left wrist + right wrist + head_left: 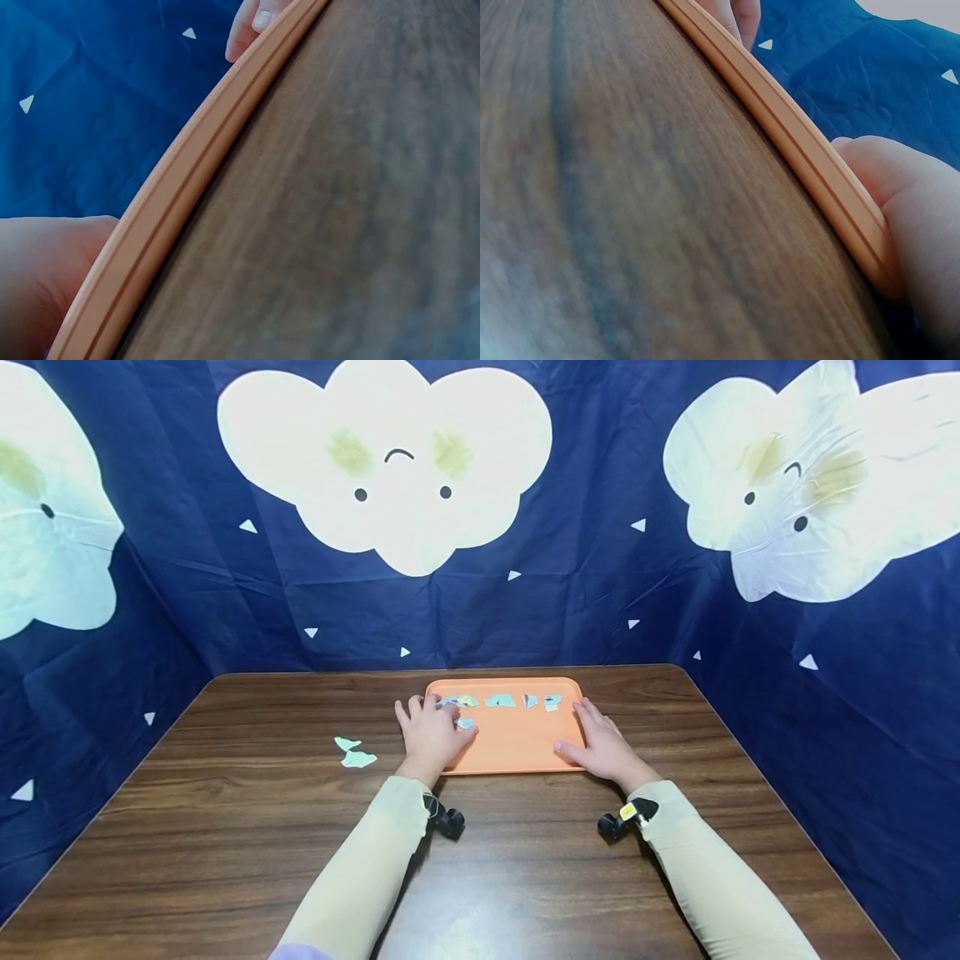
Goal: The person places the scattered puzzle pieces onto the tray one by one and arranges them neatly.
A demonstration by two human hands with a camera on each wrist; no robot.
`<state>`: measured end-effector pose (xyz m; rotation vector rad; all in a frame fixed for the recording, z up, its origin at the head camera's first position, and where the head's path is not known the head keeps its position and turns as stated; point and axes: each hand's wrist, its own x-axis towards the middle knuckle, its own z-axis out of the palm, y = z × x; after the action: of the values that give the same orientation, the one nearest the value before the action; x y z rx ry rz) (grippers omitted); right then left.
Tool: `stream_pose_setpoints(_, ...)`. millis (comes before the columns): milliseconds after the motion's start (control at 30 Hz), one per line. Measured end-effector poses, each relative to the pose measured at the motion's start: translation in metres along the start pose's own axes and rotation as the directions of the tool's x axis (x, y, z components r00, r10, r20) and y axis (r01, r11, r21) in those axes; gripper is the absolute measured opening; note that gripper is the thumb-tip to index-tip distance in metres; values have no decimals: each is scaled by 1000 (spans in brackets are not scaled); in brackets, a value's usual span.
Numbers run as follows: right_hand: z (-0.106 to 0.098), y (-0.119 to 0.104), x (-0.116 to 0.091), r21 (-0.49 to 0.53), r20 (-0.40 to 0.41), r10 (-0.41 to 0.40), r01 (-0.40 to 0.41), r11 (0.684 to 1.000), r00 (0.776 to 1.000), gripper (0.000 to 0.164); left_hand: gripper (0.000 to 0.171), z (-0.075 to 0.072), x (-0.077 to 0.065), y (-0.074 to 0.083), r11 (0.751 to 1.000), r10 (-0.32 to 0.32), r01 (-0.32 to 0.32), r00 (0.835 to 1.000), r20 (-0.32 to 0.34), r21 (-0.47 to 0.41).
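Note:
An orange tray (pixel 517 752) lies on the table with several small pale-blue printed paper pieces in it. Across its left edge rests my left hand (pixel 431 737), fingers spread and thumb reaching inward over the tray. A paper piece (pixel 466 723) shows by that thumb. My right hand (pixel 603 747) lies along the right rim, thumb over the inside and fingers fairly straight. More pieces, including a light-blue one (pixel 500 701) and a small one (pixel 553 701), stand in a row near the far rim. Both wrist views show the tray's outer side close up; the paper is hidden there.
Two pale-green paper pieces (pixel 359 759) lie on the brown wooden table (pixel 225 810), left of the tray. A dark blue cloth (pixel 585 610) with white clouds hangs behind the table and at both sides.

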<state>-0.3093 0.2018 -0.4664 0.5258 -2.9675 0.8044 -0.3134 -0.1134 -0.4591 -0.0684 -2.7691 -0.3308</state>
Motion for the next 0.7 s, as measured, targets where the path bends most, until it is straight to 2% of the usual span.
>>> stream_pose_setpoints(133, 0, 2, 0, 0, -2, -5, 5, 1000, 1000, 96, 34, 0, 1, -1, 997, 33, -33, 999, -6, -65)
stream_pose_setpoints(267, 0, 3, 1, -1, -5, -5, 5, 1000, 1000, 97, 28, 2, 2, -1, 996, 42, -42, 999, -6, -78)
stream_pose_setpoints(500, 0, 5, 2, -9, -3, -5, 5, 1000, 1000, 97, 27, 1, 4, 0, 997, 32, -31, 999, 10, -69)
stream_pose_setpoints(700, 2, 5, 2, -12, -4, -7, 7, 1000, 1000, 97, 29, 0, 2, -2, 994, 36, -34, 999, 16, -105)
